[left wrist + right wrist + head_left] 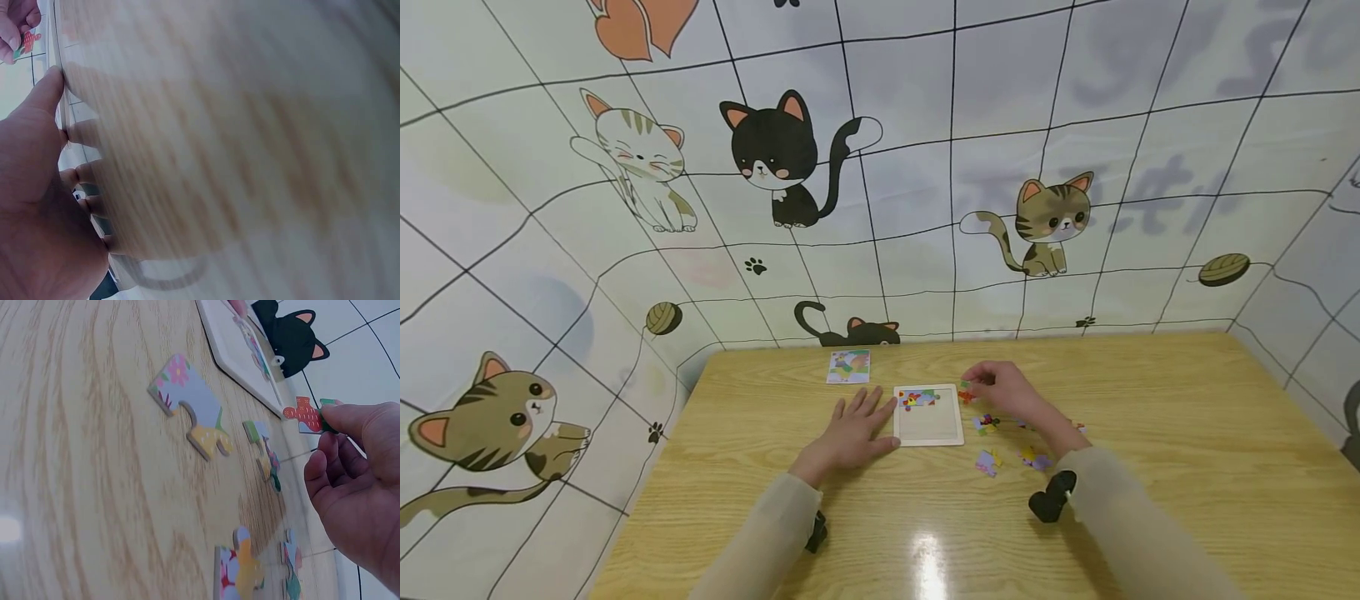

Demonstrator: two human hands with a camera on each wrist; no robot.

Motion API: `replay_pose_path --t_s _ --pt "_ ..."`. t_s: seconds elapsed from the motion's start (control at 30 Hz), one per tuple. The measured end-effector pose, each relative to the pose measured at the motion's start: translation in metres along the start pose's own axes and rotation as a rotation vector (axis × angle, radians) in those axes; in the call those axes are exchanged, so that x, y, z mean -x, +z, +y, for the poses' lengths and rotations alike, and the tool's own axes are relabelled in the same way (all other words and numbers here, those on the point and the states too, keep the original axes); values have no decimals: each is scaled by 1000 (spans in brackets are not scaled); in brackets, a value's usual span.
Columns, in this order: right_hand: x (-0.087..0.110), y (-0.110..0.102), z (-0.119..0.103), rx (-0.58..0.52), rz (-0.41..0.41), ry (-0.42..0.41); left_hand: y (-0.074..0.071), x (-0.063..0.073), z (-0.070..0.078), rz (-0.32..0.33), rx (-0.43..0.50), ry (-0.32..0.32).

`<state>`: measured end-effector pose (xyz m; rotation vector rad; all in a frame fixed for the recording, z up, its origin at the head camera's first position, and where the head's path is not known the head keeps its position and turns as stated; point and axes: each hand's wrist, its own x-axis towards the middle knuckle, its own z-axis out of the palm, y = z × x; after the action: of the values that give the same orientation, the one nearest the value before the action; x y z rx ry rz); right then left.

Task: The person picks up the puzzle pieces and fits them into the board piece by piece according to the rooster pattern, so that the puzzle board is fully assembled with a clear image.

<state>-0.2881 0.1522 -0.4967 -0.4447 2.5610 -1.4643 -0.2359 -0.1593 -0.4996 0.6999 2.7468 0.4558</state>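
A white-framed puzzle tray lies on the table with a few joined puzzle pieces along its upper left. My left hand rests beside it, fingers spread, thumb and fingertips at the tray's left edge. Just right of the tray, my right hand pinches a red and green puzzle piece between thumb and fingers, raised above the tabletop in the right wrist view. Below that hand lie loose pieces, among them a lilac and yellow one with a pink flower and a yellow one.
A small picture card lies behind the tray, to its left. More loose pieces are spread right of the tray, partly under the right forearm. A cat-patterned cloth wall stands at the table's back edge.
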Motion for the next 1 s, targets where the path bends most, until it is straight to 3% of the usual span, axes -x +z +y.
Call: replay_pose_path --t_s 0.7,1.0 --pt "-11 28 -14 -9 -53 -17 2 0 -2 5 -12 12" --pt "-13 36 -17 44 -17 -22 4 -1 -4 16 -2 25"
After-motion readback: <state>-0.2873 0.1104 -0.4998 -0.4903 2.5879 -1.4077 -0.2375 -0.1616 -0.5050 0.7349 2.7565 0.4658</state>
